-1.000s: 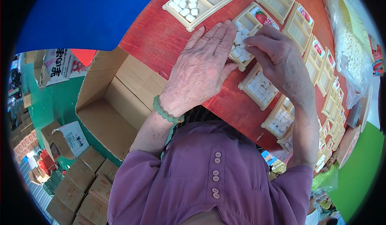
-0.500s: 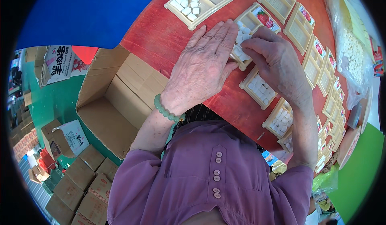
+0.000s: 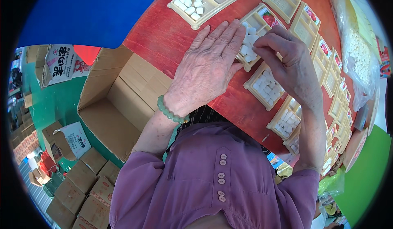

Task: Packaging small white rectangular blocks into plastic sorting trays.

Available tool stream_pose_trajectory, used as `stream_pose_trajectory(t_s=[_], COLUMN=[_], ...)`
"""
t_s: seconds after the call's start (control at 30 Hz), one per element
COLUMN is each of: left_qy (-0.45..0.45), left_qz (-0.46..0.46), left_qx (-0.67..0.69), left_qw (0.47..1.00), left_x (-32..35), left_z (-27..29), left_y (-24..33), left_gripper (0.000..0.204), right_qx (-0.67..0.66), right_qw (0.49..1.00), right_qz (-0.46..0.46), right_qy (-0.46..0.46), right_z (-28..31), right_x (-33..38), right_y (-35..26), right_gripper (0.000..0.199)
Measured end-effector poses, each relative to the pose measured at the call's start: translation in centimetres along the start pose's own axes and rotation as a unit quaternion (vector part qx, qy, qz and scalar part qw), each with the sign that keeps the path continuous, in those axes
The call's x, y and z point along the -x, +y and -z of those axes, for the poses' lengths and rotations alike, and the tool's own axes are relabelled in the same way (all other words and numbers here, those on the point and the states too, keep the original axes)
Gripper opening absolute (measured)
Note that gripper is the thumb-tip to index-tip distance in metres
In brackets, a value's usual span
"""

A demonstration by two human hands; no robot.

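My left hand [image 3: 208, 65] lies flat with its fingers stretched out, along the left side of a cream plastic tray [image 3: 247, 68]. White marshmallows [image 3: 248, 48] fill that tray's near compartment, and a strawberry-printed card [image 3: 268, 18] sits at its far end. Over the tray's right side my right hand [image 3: 288, 57] has thumb and fingertips pinched together; whatever is between them is hidden. Just below the right hand, another tray holds rows of marshmallows [image 3: 266, 89]. Farther left, a tray [image 3: 195, 26] has several loose marshmallows in one compartment.
Several cream trays [image 3: 282, 1] line the red table [image 3: 159, 32]. A clear bag of small white pieces [image 3: 360, 53] lies at the right. An open cardboard box [image 3: 112, 118] stands beside the table's left edge, near stacked cartons [image 3: 75, 190].
My right hand has shifted slightly right, away from my left fingers, uncovering more marshmallows in the tray. My left hand stays nearly in place.
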State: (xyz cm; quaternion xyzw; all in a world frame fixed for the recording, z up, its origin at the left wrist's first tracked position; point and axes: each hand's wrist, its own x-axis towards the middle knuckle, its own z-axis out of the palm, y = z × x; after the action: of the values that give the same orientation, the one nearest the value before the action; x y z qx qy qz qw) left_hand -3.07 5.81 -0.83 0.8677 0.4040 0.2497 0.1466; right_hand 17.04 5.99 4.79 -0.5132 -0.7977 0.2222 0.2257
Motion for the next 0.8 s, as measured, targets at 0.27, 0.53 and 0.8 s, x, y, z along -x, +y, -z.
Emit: stream_pose_trajectory(t_s=[0.27,0.53,0.8], left_qy=[-0.003,-0.013,-0.009], left_qz=[-0.009,-0.001,-0.003], left_qx=[-0.013,-0.021,-0.016], left_qw=[1.0,1.0,1.0], left_x=[-0.1,-0.1,-0.1], left_z=[-0.1,0.1,-0.1], left_y=[0.0,0.0,0.0], left_gripper=[0.065,0.065,0.066], right_qx=[0.02,0.027,-0.164], right_qw=[1.0,0.999,0.977], right_qz=[0.011,0.014,-0.136], right_qy=[0.0,-0.013,0.022], right_z=[-1.5,-1.5,-1.3], right_x=[-0.2,-0.2,-0.5], right_y=[-0.2,0.0,0.5], right_gripper=[0.011,0.011,0.012])
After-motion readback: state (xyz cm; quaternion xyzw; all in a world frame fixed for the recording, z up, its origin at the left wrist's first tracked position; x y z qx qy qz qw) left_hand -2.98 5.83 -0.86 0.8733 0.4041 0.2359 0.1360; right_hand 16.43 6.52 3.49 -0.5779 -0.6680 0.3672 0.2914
